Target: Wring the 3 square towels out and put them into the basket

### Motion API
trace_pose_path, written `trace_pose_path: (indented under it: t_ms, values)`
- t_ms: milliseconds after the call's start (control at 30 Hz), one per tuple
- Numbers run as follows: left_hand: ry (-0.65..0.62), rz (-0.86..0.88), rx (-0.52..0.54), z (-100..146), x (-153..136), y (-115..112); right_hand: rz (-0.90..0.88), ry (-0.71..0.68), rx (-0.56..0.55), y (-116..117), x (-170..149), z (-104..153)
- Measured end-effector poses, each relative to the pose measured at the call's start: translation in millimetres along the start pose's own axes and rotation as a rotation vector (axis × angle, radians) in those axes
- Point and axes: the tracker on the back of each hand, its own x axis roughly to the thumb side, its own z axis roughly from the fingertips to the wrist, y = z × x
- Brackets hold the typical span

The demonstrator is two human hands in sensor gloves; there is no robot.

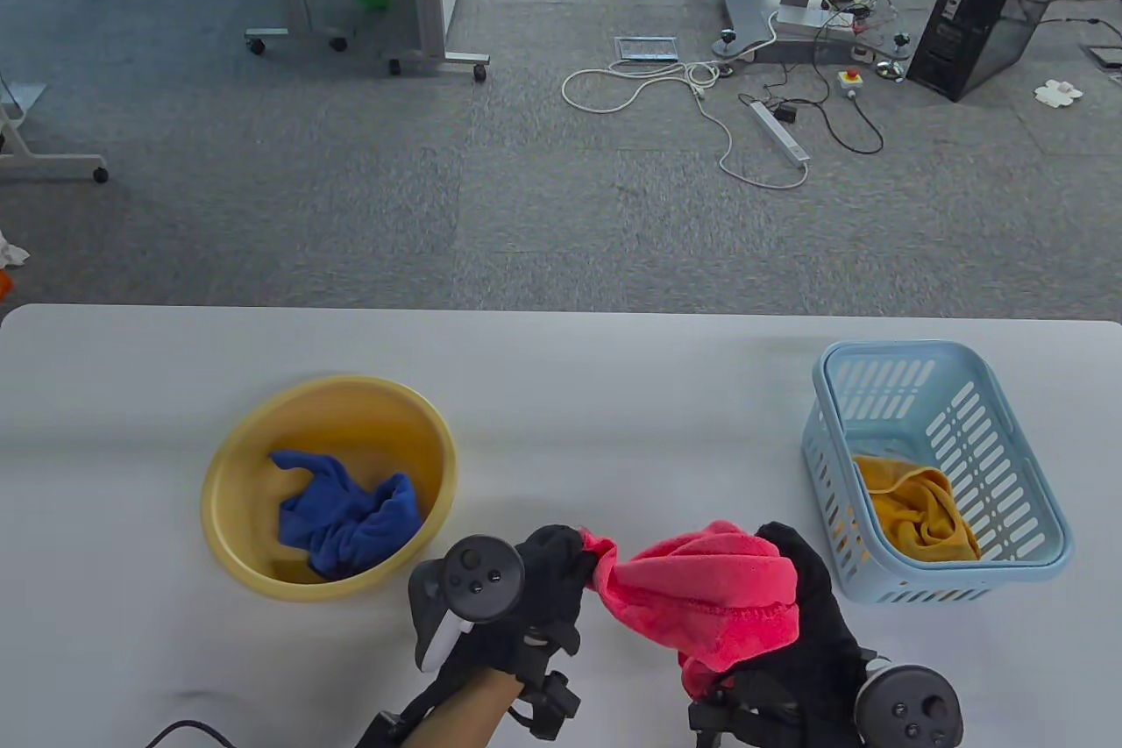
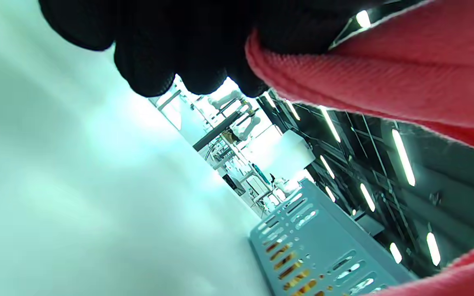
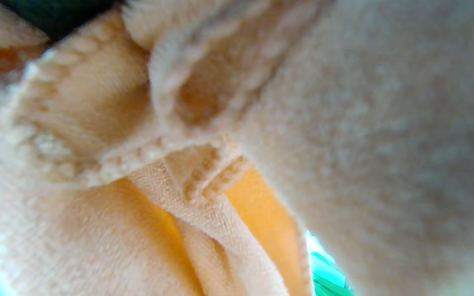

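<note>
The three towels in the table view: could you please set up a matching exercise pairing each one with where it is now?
Things:
1. blue towel
2. pink towel
3. mustard towel

Places:
A. inside the light blue basket
B. held between the left hand and the right hand
C. inside the yellow basin

Pairs: 1-C, 2-B, 3-A

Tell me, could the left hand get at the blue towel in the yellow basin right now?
Probably not yet: the left hand grips one end of the pink towel, whose other end the right hand holds. The blue towel lies uncovered in the basin beside it.
</note>
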Motion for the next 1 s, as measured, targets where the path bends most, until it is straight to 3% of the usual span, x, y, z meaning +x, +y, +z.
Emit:
trace_pose_path:
  t_ms: [267, 400, 800, 1000]
  values:
    - [-0.041, 0.144, 0.015, 9, -10, -36, -0.049, 0.015, 0.013, 1, 1, 0]
    - [-0.089, 0.112, 0.023, 14, -12, -44, -0.066, 0.013, 0.020, 2, 2, 0]
    - [-0.091, -0.085, 0.014, 22, -27, -43, -0.122, -0.041, 0.015, 4, 2, 2]
    - [-0.074, -0.058, 0.013, 24, -37, -35, -0.110, -0.053, -0.001, 3, 3, 1]
